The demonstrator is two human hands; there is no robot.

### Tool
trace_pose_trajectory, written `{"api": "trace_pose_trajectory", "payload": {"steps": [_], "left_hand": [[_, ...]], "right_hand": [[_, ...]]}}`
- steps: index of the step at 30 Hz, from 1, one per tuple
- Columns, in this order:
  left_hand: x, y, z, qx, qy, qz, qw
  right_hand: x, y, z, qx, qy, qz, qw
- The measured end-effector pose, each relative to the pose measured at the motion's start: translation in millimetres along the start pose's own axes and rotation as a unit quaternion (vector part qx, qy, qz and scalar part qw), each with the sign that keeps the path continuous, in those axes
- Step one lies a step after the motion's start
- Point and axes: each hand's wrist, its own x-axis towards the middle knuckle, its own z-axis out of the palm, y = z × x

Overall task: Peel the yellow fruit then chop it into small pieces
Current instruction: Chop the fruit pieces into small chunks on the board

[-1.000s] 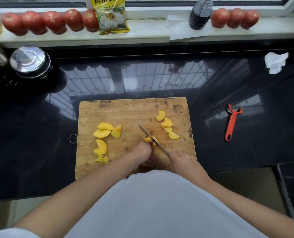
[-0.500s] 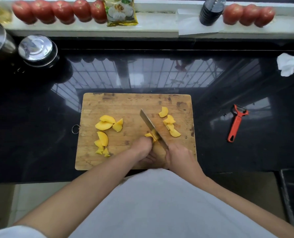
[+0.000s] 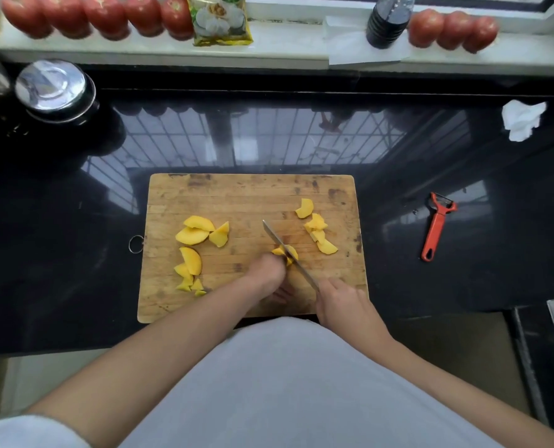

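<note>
Pinning yellow fruit piece [image 3: 283, 253] under left hand [image 3: 266, 273] grip; right hand [image 3: 340, 302] grip clasping knife [image 3: 288, 253].

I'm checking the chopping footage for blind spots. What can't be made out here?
Head view only:
- Knife handle: hidden inside the right hand.
- Piece being cut: mostly covered by the left hand and knife.
- Left fingertips: curled under.
- Yellow packet, dark bottle: tops cropped.

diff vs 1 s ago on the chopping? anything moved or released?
Knife lifted and came back down on the yellow piece under the left hand; the right hand kept its grip. Cut pieces on the left and right of the board, and the peeler, stayed put.
</note>
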Motion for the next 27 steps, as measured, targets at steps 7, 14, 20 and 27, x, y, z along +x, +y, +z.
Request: {"api": "trace_pose_trajectory", "payload": {"steps": [7,14,20,27], "left_hand": [[-2.6,3.0,1.0,0.010,0.014,-0.024,1.000],[-5.9,-1.0,-1.0,0.011,0.006,-0.008,1.000],[-1.2,-1.5,-0.2,0.023,0.006,-0.001,1.000],[-2.6,-1.2,0.8,0.021,0.000,0.003,1.000]], "right_hand": [[11.6,-5.5,-5.1,0.024,-0.059,0.047,0.997],[29.7,-8.1,2.4,0.068,0.026,0.026,0.997],[2.3,8.3,-0.6,0.041,0.003,0.025,0.999],[-1.2,7.3,-0.1,0.023,-0.016,0.012,1.000]]}}
